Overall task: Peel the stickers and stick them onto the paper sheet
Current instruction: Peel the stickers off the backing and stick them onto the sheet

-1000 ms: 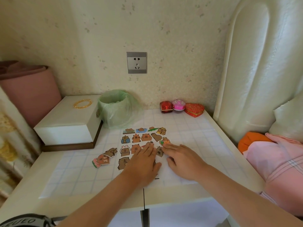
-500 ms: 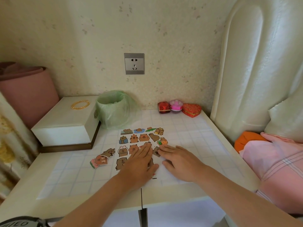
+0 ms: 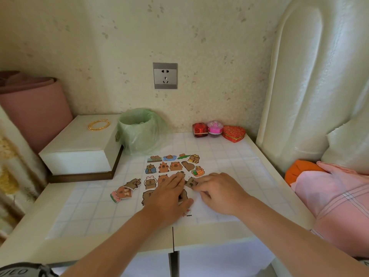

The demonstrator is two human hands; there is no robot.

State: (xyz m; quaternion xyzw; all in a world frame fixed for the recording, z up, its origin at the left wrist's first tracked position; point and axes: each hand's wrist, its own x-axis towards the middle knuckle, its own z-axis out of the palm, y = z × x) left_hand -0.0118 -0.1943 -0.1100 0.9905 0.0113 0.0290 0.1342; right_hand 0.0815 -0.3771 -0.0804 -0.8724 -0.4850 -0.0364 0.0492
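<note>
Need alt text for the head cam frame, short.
Two bare hands work on a paper sheet of capybara stickers on a white table: the left hand lies flat on the sheet while the right hand touches one sticker with its fingertips. Loose stickers lie left of the sheet; a white box and a green-bagged bin stand behind.

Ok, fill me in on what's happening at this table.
A person is working on a sticker-covered paper sheet. The left hand lies flat on it, holding it down. The right hand has its fingertips at a brown sticker near the sheet's middle; pinching or pressing, I cannot tell. A few loose stickers lie left of the sheet.
</note>
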